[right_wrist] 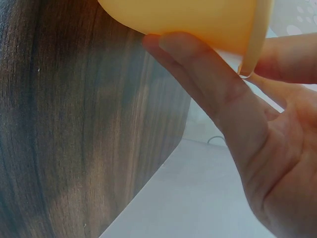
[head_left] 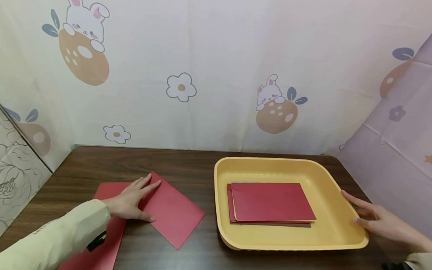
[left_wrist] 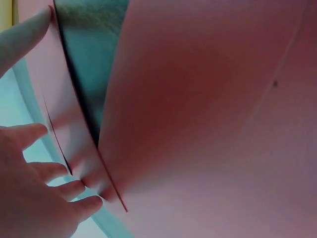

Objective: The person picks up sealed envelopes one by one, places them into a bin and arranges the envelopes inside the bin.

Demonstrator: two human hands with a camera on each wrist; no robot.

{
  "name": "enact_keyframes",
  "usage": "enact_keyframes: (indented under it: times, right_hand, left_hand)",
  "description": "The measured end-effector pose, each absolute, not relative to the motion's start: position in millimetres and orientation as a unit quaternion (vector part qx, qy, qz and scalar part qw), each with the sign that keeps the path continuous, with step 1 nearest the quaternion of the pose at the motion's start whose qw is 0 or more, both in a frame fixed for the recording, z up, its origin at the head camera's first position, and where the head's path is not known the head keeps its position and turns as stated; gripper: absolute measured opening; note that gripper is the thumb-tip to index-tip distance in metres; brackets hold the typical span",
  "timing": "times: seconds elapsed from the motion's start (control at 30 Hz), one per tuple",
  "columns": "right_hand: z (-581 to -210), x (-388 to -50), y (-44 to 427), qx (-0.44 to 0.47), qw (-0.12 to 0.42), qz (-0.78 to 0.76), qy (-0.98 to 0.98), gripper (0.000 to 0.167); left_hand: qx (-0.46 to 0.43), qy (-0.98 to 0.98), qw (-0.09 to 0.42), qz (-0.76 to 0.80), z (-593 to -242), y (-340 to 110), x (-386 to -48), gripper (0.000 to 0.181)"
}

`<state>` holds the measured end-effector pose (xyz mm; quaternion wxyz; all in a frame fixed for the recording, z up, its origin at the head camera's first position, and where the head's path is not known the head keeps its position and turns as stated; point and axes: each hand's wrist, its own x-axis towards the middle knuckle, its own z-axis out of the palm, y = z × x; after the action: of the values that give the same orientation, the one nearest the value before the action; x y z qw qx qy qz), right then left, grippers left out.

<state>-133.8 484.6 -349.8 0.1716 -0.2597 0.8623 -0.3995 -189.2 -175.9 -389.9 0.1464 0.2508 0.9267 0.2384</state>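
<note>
My left hand (head_left: 129, 203) lies with fingers spread on a red envelope (head_left: 175, 213), which sits at an angle on the table. Partly beneath it is another red envelope (head_left: 106, 242), reaching toward the front left; my sleeve covers some of it. In the left wrist view, the fingertips touch the near envelope, and a dark gap shows between the two. On the right, my right hand (head_left: 381, 222) holds the side rim of a yellow tray (head_left: 336, 218). The right wrist view shows the rim between thumb and fingers. Inside the tray rests a stack of red envelopes (head_left: 272, 202).
The dark wood-grain table (head_left: 172, 161) bears everything. A patterned curtain (head_left: 218, 71) hangs behind its back edge and down the right side. A panel with line-drawn flowers (head_left: 7, 179) stands on the left.
</note>
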Motion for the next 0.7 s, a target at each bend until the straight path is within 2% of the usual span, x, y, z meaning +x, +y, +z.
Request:
enact_keyframes:
  times: [0.1,0.37,0.7]
  right_hand:
    - [-350,-134,485,-0.254,0.18,-0.409,0.858,0.081]
    - [-352,-134,489,-0.247,0.186,-0.408,0.859,0.077]
    - [-352,-135,490,-0.249,0.176,-0.387,0.87,0.076]
  left_hand:
    - [0.228,0.936,0.147,0.225,-393,-172,-186,0.098]
    - [0.136,0.972,0.105,0.158,-395,-146,-172,0.097]
    - [0.104,0.99,0.06,0.074,-394,-122,-164,0.096]
